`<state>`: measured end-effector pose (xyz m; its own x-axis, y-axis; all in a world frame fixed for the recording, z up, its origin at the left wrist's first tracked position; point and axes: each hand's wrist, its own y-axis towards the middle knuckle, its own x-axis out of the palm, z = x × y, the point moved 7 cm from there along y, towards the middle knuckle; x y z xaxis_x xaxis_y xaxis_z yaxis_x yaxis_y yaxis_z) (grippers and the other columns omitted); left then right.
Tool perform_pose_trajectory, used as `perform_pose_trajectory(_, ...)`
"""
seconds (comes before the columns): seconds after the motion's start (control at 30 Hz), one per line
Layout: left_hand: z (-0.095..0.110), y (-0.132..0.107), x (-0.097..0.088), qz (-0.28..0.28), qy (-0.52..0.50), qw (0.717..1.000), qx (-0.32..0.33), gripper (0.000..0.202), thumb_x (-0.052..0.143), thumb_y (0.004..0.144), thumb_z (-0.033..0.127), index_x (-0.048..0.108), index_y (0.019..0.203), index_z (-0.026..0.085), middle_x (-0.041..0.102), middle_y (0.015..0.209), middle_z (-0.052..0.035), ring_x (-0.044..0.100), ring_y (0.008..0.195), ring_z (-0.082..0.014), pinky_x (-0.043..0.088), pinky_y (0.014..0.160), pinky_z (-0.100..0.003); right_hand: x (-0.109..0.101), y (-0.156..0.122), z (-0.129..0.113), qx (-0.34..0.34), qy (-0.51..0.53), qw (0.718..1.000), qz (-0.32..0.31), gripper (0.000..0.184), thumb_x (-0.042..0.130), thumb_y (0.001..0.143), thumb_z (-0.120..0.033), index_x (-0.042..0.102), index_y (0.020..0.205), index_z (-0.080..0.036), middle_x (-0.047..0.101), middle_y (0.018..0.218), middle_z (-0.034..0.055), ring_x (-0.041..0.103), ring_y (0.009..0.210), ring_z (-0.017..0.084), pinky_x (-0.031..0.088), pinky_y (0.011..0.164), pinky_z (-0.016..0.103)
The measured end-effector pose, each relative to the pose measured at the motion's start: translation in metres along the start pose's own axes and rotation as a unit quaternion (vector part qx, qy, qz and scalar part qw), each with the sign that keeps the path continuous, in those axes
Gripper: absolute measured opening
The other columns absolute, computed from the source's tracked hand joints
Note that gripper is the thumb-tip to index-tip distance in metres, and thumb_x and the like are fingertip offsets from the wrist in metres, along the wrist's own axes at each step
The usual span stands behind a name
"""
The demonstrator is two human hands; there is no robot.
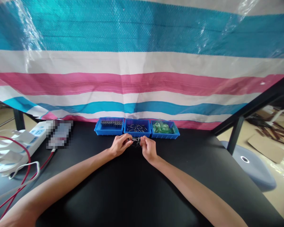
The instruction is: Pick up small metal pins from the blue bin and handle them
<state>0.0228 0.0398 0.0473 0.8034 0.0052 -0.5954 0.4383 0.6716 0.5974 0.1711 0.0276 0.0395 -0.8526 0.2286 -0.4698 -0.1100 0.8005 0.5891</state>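
My left hand (121, 144) is closed, thumb and forefinger pinching a small silvery metal part (133, 139). Facing it, my right hand (148, 148) is also closed, its fingertips close to that part; whatever they grip is too small to make out. A few thin metal pins (137, 143) show between the hands, just in front of the middle blue bin (137, 134). Inside that bin lie scattered dark, thin metal pins (136, 128). The left blue bin (109, 132) has short metal cylinders (112, 123) lined up in rows. Green plastic packets (164, 127) fill the right blue bin (165, 136).
The bins stand along the back of a black table (123, 189), before a striped plastic sheet (137, 63). At left are a white power strip (39, 132), red and white cables (29, 157) and a blurred-out device (60, 134). A grey stool (253, 167) stands right of the table.
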Motion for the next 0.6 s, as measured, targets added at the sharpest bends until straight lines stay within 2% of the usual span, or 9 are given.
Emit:
perform_pose_trajectory(0.13, 0.0015, -0.0016, 0.0032, 0.007, 0.038, 0.999, 0.034, 0.020, 0.057, 0.088, 0.035, 0.055, 0.095, 0.016, 0.061, 0.074, 0.0006, 0.049, 0.052, -0.0058, 0.039, 0.053, -0.017, 0.0008, -0.0004, 0.0004, -0.001, -0.001, 1.000, 0.003, 0.043, 0.034, 0.098, -0.033, 0.040, 0.058, -0.020, 0.044, 0.050, -0.0023, 0.045, 0.043, 0.010, 0.034, 0.049, 0.024)
perform_pose_trajectory(0.4, 0.0045, -0.0017, 0.0042, 0.030, 0.060, 0.995, 0.067, 0.015, 0.060, 0.086, 0.031, 0.057, 0.090, 0.017, 0.064, 0.078, 0.0000, 0.050, 0.053, -0.0050, 0.040, 0.053, -0.016, 0.0018, 0.0001, 0.0009, 0.003, 0.010, 1.000, -0.009, 0.043, 0.035, 0.098, -0.032, 0.040, 0.057, -0.020, 0.044, 0.048, -0.0025, 0.045, 0.043, 0.009, 0.033, 0.049, 0.023)
perform_pose_trajectory(0.6, 0.0078, -0.0010, 0.0001, 0.044, 0.040, 0.996, 0.068, 0.008, 0.053, 0.091, 0.021, 0.059, 0.090, 0.017, 0.065, 0.078, -0.0015, 0.060, 0.069, -0.0085, 0.045, 0.064, -0.017, 0.0013, 0.0010, 0.0016, 0.018, 0.027, 0.999, -0.014, 0.045, 0.037, 0.097, -0.033, 0.044, 0.056, -0.019, 0.047, 0.049, -0.0022, 0.047, 0.044, 0.009, 0.035, 0.050, 0.022)
